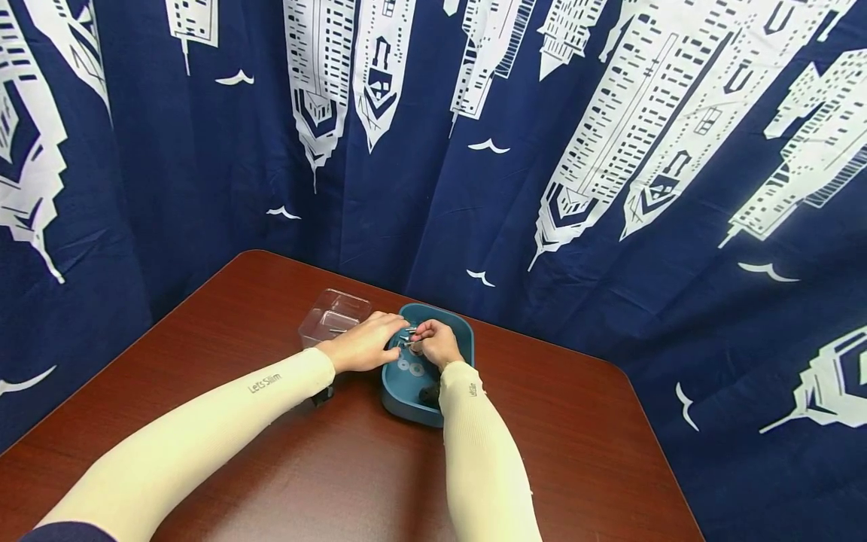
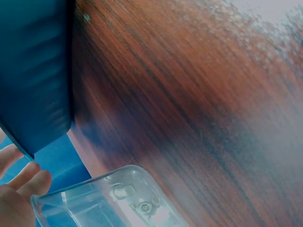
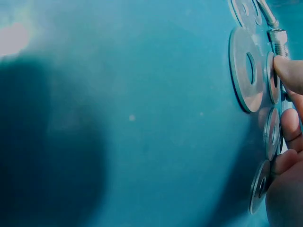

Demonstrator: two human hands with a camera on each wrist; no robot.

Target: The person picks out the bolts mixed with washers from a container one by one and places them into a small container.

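In the head view my left hand (image 1: 366,345) reaches over the left rim of a blue bin (image 1: 406,409), fingers extended and not gripping anything visible. The left wrist view shows some fingers (image 2: 33,177) by the bin's edge, near a clear plastic box (image 2: 90,194). My right hand (image 1: 439,345) is inside the bin, its thumb and fingers curled together at a metal bolt (image 3: 279,40). Part of that bolt is hidden behind the thumb. Around these fingers several flat washers lie on the bin floor, including a large washer (image 3: 241,71).
Left of the bin, the clear box (image 1: 314,324) holds a few small metal pieces. A black object (image 1: 429,395) sits at the bin's near end. The brown table (image 1: 325,467) backs onto a dark blue curtain (image 1: 406,211) with white buildings.
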